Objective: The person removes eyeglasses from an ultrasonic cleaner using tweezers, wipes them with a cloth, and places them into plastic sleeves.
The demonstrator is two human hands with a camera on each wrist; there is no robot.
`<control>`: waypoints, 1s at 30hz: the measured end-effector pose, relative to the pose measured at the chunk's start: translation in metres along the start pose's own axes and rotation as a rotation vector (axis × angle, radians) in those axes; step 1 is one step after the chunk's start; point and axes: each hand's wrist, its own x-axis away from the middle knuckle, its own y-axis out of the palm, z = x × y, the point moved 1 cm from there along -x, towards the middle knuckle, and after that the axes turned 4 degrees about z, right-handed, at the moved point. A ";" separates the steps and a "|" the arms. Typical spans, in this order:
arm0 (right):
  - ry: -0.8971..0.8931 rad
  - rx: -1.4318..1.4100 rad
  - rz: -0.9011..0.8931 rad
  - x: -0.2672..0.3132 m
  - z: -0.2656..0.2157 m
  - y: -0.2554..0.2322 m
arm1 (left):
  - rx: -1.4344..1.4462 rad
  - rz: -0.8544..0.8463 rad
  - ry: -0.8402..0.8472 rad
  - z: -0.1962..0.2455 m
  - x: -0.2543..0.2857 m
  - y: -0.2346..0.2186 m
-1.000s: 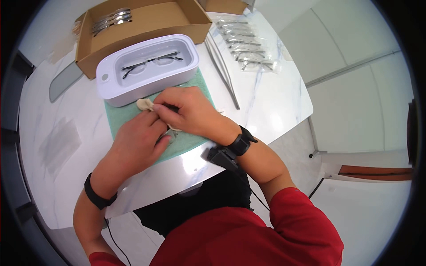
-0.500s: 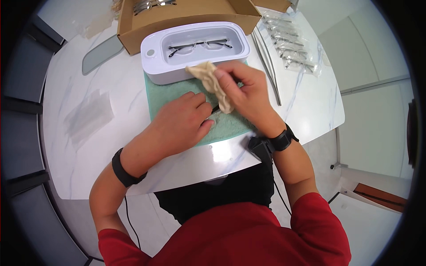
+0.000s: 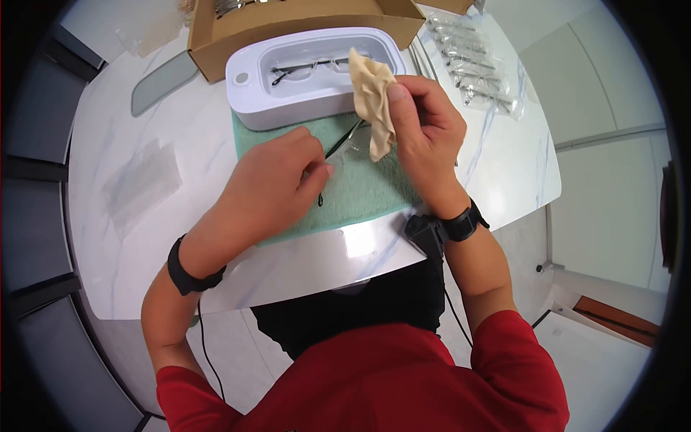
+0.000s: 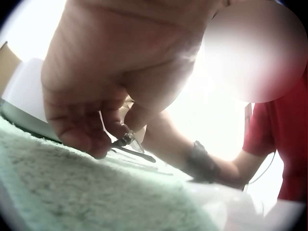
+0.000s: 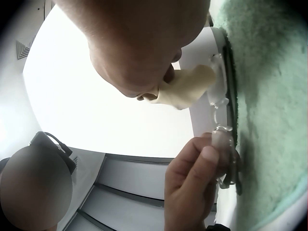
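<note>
My left hand [image 3: 277, 173] pinches a pair of clear-lensed eyeglasses [image 3: 347, 147] with dark temples, low over the green towel [image 3: 360, 189]. In the left wrist view, thumb and fingers close on one end of the eyeglasses [image 4: 129, 138]. A crumpled beige cloth [image 3: 373, 108] hangs from my right hand [image 3: 433, 137], pinched between thumb and fingers. The cloth is above the far end of the glasses and overlaps them in the head view. Behind the hands stands a white tub-shaped cleaner [image 3: 252, 108] with a second pair of glasses [image 3: 291, 70] inside.
Behind the cleaner, an open cardboard box [image 3: 309, 20] holds more glasses. Several bagged glasses [image 3: 479, 68] lie at the right, near long metal tweezers [image 3: 425, 61]. A grey tray-like panel [image 3: 164, 83] and clear plastic bags [image 3: 144, 183] lie at the left.
The hands, together over the towel a second ago, have parted. My right hand has lifted the cloth up and away, exposing the glasses in my left hand. The head view has also shifted.
</note>
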 end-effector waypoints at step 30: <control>0.149 -0.306 0.189 -0.013 0.005 -0.018 | 0.861 -0.014 -0.058 0.025 0.008 -0.004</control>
